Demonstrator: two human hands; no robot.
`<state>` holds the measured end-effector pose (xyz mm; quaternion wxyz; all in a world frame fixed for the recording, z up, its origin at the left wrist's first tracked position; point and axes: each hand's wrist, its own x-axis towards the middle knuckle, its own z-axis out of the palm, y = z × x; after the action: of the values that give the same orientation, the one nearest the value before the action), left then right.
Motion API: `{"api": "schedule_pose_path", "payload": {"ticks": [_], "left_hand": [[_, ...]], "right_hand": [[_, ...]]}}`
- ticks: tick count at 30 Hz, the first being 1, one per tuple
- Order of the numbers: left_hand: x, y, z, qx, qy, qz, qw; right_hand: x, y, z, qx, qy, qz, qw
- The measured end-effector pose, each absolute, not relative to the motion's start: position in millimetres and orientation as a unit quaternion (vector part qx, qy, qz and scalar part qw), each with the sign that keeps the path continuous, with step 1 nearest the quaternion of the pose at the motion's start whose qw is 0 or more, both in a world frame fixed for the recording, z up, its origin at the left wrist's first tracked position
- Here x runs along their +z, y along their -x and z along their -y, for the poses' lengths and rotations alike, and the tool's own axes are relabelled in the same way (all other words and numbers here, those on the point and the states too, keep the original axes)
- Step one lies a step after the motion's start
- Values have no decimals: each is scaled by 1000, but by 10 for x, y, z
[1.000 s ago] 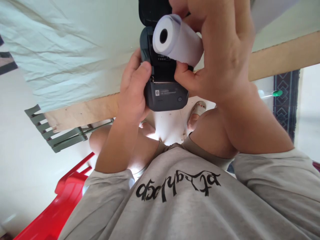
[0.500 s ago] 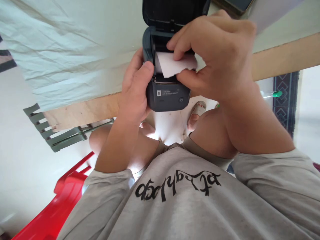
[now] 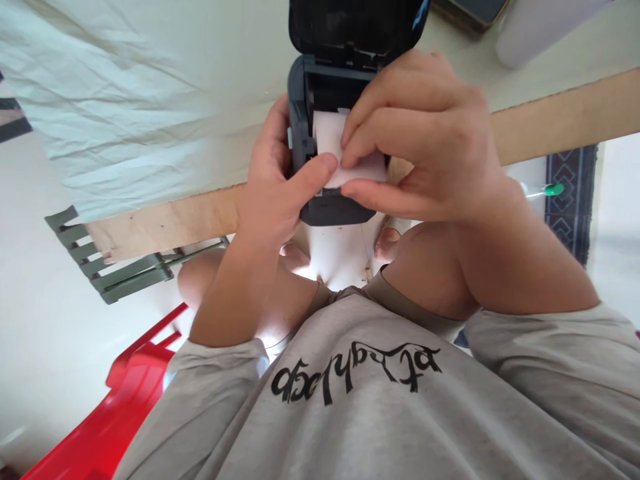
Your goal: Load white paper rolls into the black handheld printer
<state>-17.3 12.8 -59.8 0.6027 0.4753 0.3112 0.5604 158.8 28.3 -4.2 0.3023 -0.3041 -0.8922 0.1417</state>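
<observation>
A small dark portable printer (image 3: pixel 336 209) is held over the table's front edge, its black lid (image 3: pixel 350 27) swung up and back. White paper (image 3: pixel 330 133) lies in its compartment, and its near end reaches over the front lip. My left hand (image 3: pixel 280 173) is wrapped round the printer's left side, with the thumb pressing on the paper's left edge. My right hand (image 3: pixel 425 140) comes in from the right, fingers and thumb pinching the paper. The right part of the compartment is hidden behind that hand.
The table (image 3: pixel 240 60) has a pale wrinkled cloth (image 3: pixel 125 120) and a bare wooden edge (image 3: pixel 170 223). A dark box-like object (image 3: pixel 473 13) and a pale rounded object (image 3: pixel 545 30) are at the back right. A red plastic chair (image 3: pixel 115 407) stands lower left, near a green slatted piece (image 3: pixel 110 260).
The paper's free end has come forward over the printer's front lip. My right hand moved down and slightly left with it, and my left thumb shifted from the casing onto the paper.
</observation>
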Motion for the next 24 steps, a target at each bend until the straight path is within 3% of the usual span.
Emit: {"api": "schedule_pose_path", "payload": {"ticks": [4, 10, 14, 18, 21, 22, 24], "left_hand": [[-686, 237, -196, 538, -509, -291, 606], [-637, 214, -153, 538, -504, -317, 597], [-674, 202, -143, 565, -495, -324, 576], [-705, 224, -153, 546, -518, -336, 566], [-658, 232, -141, 532, -523, -332, 578], [-638, 232, -133, 530, -520, -332, 582], [-614, 234, -118, 531, -521, -322, 586]], "right_hand": [[-31, -1626, -320, 145, 306, 876, 343], [46, -1602, -229, 161, 395, 876, 223], [95, -1601, -192, 142, 394, 885, 202], [57, -1642, -250, 150, 349, 841, 385], [-33, -1638, -306, 151, 425, 720, 527], [-65, -1625, -326, 163, 449, 686, 548], [-113, -1590, -377, 252, 478, 675, 502]]}}
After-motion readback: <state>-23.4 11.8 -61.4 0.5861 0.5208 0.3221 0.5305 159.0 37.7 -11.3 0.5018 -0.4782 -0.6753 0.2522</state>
